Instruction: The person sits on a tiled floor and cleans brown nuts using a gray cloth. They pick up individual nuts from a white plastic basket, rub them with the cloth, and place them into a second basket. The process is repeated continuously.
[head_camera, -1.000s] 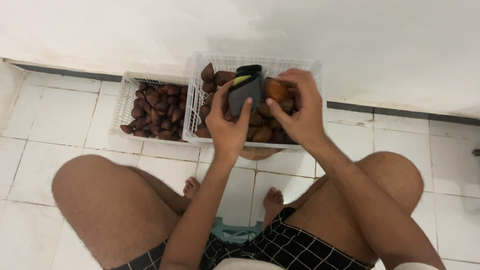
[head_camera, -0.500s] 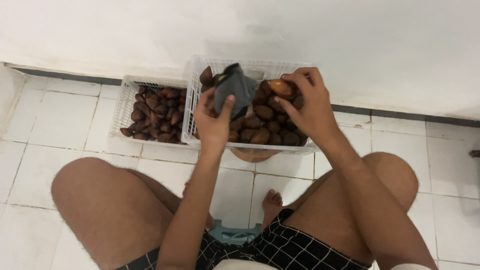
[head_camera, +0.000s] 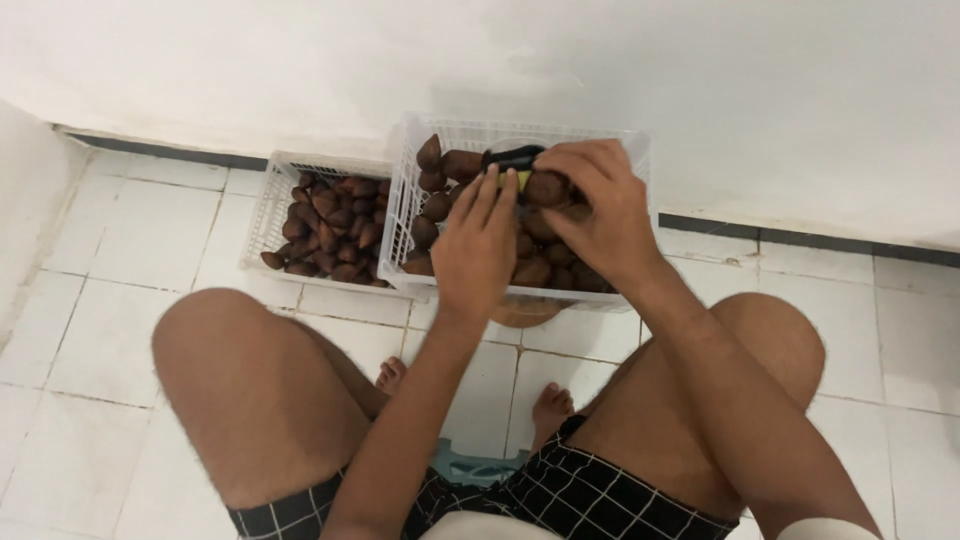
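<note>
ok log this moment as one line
left hand: over fruit | right hand: on fruit, dark tool | crate: full | second crate: left

Smaller white basket (head_camera: 262, 215) of brown fruit, tiled floor (head_camera: 120, 290).

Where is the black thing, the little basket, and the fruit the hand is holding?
Black handheld tool (head_camera: 513, 157), head view: its top edge, above the left fingers.
Smaller white plastic basket (head_camera: 262, 203), head view: its left wall.
Brown scaly fruit (head_camera: 547, 188), head view: its upper side, under the right fingers.
</note>
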